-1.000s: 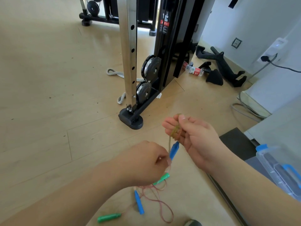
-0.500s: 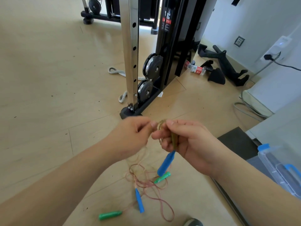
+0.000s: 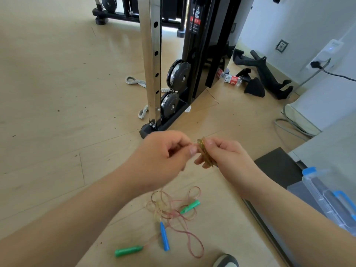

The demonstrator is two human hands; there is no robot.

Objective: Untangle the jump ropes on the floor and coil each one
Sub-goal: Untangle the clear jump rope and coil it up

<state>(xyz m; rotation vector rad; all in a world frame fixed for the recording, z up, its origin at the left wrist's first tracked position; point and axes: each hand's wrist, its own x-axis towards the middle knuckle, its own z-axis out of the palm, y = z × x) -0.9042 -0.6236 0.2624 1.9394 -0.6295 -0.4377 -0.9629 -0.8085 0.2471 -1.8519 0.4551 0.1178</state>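
R grip point(image 3: 227, 158) holds yellowish rope coil point(image 3: 205, 153), L grip point(image 3: 163, 157) pinches it too; machine label point(image 3: 195, 21) unreadable.

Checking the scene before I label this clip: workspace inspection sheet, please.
Surface: light wood floor, dark specks and scuffs.
Job's things: yellow coil held in the air; pink rope tangled on the floor, with the near green handle, far green handle and blue handle.
Clutter: plastic bottle, black bar attachments, grey strap, clear box.
Grips: left hand pinches the coil's edge; right hand holds the coil.
Cables: black cord plugged in at the wall; grey cable on the floor.
Surroundings: cable machine, wall socket, dark mat.
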